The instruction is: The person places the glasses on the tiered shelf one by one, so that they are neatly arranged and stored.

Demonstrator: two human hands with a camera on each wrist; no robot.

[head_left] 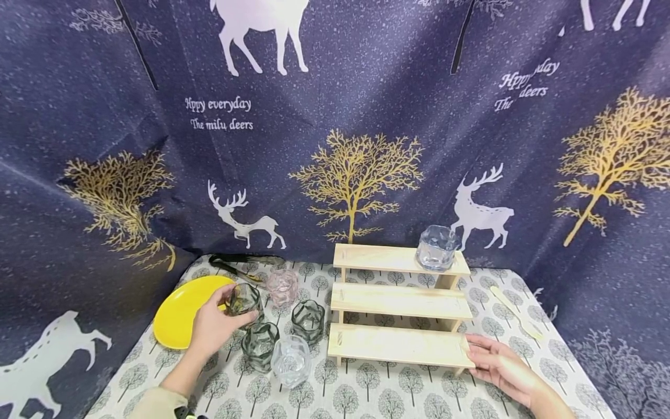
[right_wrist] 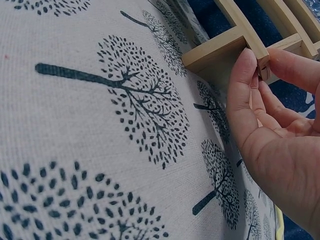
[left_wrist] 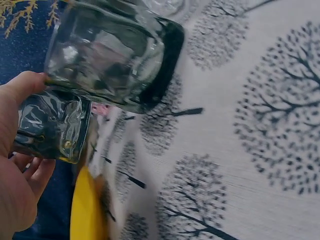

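Observation:
My left hand (head_left: 211, 329) grips a smoky grey glass cup (head_left: 245, 298) between thumb and fingers, beside the yellow plate. In the left wrist view, this held cup (left_wrist: 52, 125) shows behind a nearer grey cup (left_wrist: 107, 60). Two more grey cups, one in front (head_left: 260, 347) and one to the right (head_left: 307, 321), stand close by with a clear cup (head_left: 291, 362) and a pink cup (head_left: 282, 287). My right hand (head_left: 499, 368) pinches the right end of the lowest tier of a three-tier wooden stand (head_left: 400, 344). A bluish clear cup (head_left: 437, 249) sits on its top tier, at the right.
The yellow plate (head_left: 175, 317) lies at the left of the tree-patterned tablecloth (head_left: 366, 384). Behind the cups is a long dark utensil (head_left: 230, 267). A cream-coloured flat utensil (head_left: 515, 311) lies right of the stand. A dark blue deer-print curtain (head_left: 314, 186) hangs behind.

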